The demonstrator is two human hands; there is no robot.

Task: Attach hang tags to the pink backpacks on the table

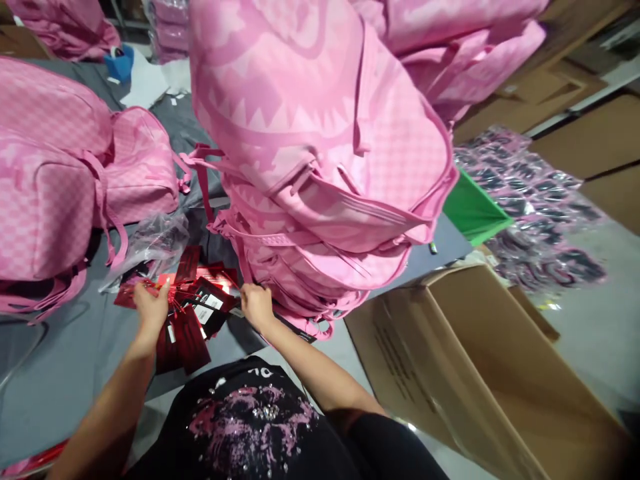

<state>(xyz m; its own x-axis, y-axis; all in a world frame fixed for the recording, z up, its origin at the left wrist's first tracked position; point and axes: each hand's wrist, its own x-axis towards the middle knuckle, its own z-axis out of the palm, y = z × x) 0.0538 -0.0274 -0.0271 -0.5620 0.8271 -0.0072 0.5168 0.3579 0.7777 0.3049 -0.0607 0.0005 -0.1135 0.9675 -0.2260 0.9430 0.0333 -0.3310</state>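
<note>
A heap of red and black hang tags (187, 337), some with white labels, lies on the grey table in front of me. My left hand (151, 308) is closed in a pinch over the left part of the heap, on the red strings where the tags gather. At the right edge of the heap, my right hand (257, 308) has its fingers curled shut beside the stacked pink backpacks (310, 260); what it grips is hidden. A crumpled clear plastic bag (157, 240) lies just beyond my left hand.
Pink checked backpacks (55, 173) stand at the left. An open cardboard box (400, 360) is on the right, near a green bin (475, 210). Plastic-wrapped packs (525, 193) cover the floor beyond. A blue holder (119, 65) stands at the back.
</note>
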